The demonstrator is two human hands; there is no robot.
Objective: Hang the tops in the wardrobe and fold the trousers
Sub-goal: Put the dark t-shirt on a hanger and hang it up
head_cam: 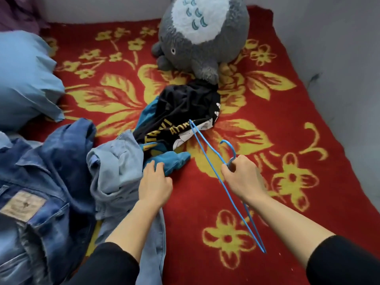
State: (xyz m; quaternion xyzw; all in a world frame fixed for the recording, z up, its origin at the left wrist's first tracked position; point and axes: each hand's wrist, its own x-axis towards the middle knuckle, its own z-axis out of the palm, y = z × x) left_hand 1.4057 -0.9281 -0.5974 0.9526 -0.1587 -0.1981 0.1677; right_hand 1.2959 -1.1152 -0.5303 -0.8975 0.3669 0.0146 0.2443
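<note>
Across a bed's red blanket with yellow flowers [267, 103], set in a corner of pale grey walls [339, 48], lie a grey plush toy [201, 38], a blue pillow [22, 79] and crumpled blue denim jeans [51, 161]. A black-and-teal top [185, 103] lies between them. The left hand [155, 184] rests loosely spread on its teal edge. Just right of the top, the right hand [243, 175] pinches a blue wire hanger [256, 235] below its hook. The top's yellow lettering is too crumpled to read, and so is the jeans' tan patch [22, 205].

Right hand [242, 175] curled, left [155, 183] seemingly flat
</note>
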